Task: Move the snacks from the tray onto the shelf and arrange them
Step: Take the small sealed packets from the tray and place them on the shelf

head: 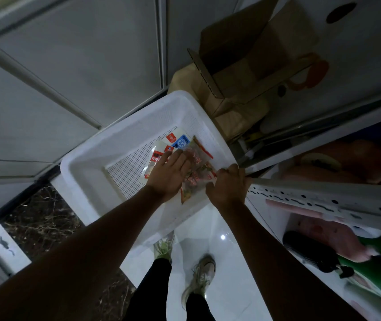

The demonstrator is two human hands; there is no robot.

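Tray (120,126) of snacks beside shelf (324,198), both hands in the tray.
Tray: white, perforated, on the floor (208,228) between a pale wall and the shelf, just below a cardboard box (242,54). Snacks: all in the tray's right half; clear packet (197,167) with red print lying lengthwise along the right wall, on top of red-and-white packets (156,156) and a blue packet (181,142). Left hand (168,174): laid flat, fingers straight and spread, across the clear packet and the red-and-white packets, clamped on nothing. Right hand (227,184): fingers curled at the clear packet's right edge, against the tray's right rim; whether gripping packet or rim, cannot tell. Shelf: white, slotted front edge, blurred pink and green goods beneath. Shoes (203,274): pale, on the floor below the tray.
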